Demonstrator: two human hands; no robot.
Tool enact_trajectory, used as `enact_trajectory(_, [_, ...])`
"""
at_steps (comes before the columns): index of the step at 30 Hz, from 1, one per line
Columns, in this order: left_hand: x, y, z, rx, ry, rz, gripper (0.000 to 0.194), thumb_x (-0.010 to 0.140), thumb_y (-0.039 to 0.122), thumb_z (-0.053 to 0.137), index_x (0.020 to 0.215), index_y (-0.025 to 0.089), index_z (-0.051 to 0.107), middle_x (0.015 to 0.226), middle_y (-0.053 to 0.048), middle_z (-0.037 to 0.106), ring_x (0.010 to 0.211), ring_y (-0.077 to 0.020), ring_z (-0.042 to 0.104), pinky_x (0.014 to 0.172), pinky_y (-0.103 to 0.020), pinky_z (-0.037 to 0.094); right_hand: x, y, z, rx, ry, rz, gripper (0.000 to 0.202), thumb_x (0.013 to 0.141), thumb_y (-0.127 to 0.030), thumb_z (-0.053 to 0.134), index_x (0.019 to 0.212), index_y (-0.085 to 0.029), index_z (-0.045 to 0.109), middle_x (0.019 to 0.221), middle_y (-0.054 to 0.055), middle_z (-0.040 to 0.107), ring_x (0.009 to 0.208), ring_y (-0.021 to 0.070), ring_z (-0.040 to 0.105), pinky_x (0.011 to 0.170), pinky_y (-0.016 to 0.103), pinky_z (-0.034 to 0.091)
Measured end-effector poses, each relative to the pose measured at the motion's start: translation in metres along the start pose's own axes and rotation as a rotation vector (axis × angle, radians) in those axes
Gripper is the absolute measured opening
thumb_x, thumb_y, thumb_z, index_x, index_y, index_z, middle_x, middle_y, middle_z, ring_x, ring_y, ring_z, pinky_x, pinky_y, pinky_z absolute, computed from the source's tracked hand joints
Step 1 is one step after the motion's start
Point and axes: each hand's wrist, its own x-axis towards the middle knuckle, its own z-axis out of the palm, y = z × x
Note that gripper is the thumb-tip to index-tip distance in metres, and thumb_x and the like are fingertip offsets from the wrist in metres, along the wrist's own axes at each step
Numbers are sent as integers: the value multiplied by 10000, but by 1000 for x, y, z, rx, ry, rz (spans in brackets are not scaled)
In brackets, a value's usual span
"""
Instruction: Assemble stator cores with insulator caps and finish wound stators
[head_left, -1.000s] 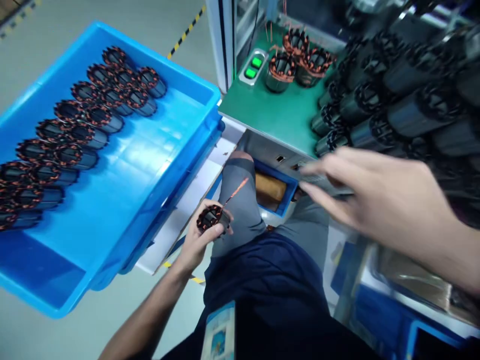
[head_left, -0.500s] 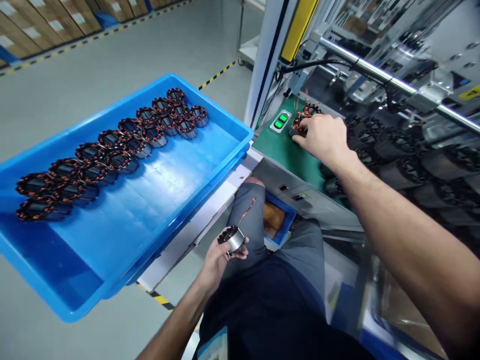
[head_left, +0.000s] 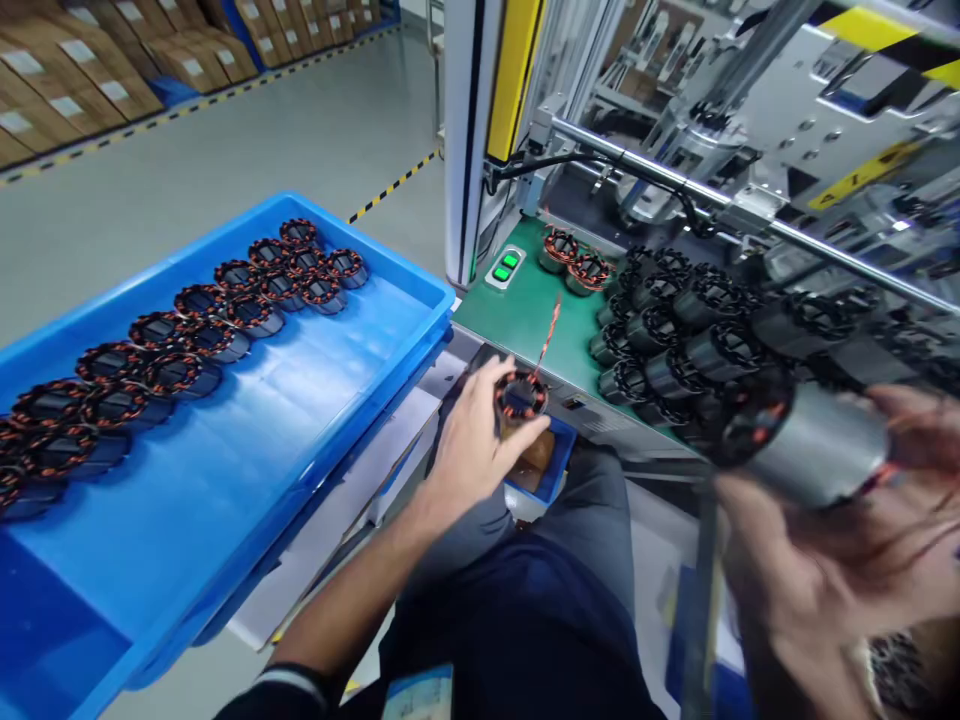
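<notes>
One copper-wound core is held in each hand at a factory workstation. Between the thumb and fingers of the left hand, a small core is clasped with its ringed end turned up toward the camera, and a twisted copper lead is raised from its rim across the view of the green worktop. A second core is grasped in the right hand, close to the camera and blurred; its silvery side is exposed, its dark end is pointed left, and loose wires are draped over the fingers.

On the worktop, a pair of wound cores is set side by side near a switch panel lit with two green buttons. To the right, dark cores are massed in close rows below a metal bar of the machine.

At left, a blue tray is partly filled with copper-wound cores, lined up along its far side. Beneath the bench, a blue bin is partly hidden by the left hand. Cardboard boxes are stacked across the floor, behind black-and-yellow tape.
</notes>
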Motion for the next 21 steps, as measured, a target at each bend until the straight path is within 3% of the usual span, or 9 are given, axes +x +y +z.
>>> enact_trajectory(5, [100,1,46,376,7,224,670,1102,580,869,1585,156,678,1842,-245,598,1760,-441,506,1469,-637,448,-96,12,69,45,498,37,243,973,-363,938,1188,-407,834,1648,170,649,1356,515,780,971,799,730])
enact_trajectory(9, [124,-4,65,504,-25,196,743,1100,591,867,1678,171,666,1855,-267,560,1742,-471,521,1453,-663,447,-123,22,101,-11,471,22,85,1084,-299,876,1141,-287,814,1638,200,653,1186,340,838,940,558,794])
enact_trajectory(13, [77,8,47,348,-34,332,1219,909,762,1002,1875,251,462,1968,-273,351,1862,-545,324,1529,-769,286,-138,35,77,-103,298,-103,111,1146,-283,815,1250,-251,793,1752,237,585,1438,339,755,1177,592,739])
enact_trajectory(14, [58,14,42,225,-165,379,1383,798,843,1045,1900,286,423,1963,-254,363,1857,-559,333,1528,-777,299,-139,36,66,-135,235,-145,112,1157,-287,797,1259,-242,788,1772,246,578,1511,359,717,1241,639,702])
enact_trajectory(15, [39,19,38,71,-425,387,1546,683,892,1084,1928,318,369,1946,-239,406,1825,-561,407,1508,-761,375,-139,37,55,-164,171,-181,111,1165,-285,780,1263,-232,784,1781,252,584,1550,377,692,1285,676,667])
enact_trajectory(17, [2,30,39,-252,-913,300,1868,472,882,1164,1980,366,190,1934,-238,449,1758,-574,528,1458,-740,490,-134,36,37,-208,58,-208,82,1160,-251,767,1235,-228,790,1733,228,660,1497,387,719,1268,675,670])
enact_trajectory(18, [-15,34,44,-364,-1035,221,1950,428,838,1196,1988,396,113,1950,-233,432,1750,-573,548,1454,-733,506,-130,35,30,-221,10,-213,66,1156,-236,766,1213,-235,798,1665,200,722,1411,375,755,1219,645,696])
enact_trajectory(19, [-29,38,52,-433,-1047,143,1972,433,776,1225,1988,431,63,1978,-221,391,1759,-567,546,1465,-728,501,-125,33,26,-231,-20,-217,56,1156,-222,758,1184,-238,804,1609,174,766,1317,358,784,1166,612,718])
enact_trajectory(21, [-49,42,71,-480,-857,46,1865,529,635,1257,1977,482,91,1993,-188,369,1747,-530,580,1465,-702,516,-116,28,21,-214,-26,-210,92,1173,-209,730,1197,-235,814,1603,147,786,1228,326,808,1121,561,732])
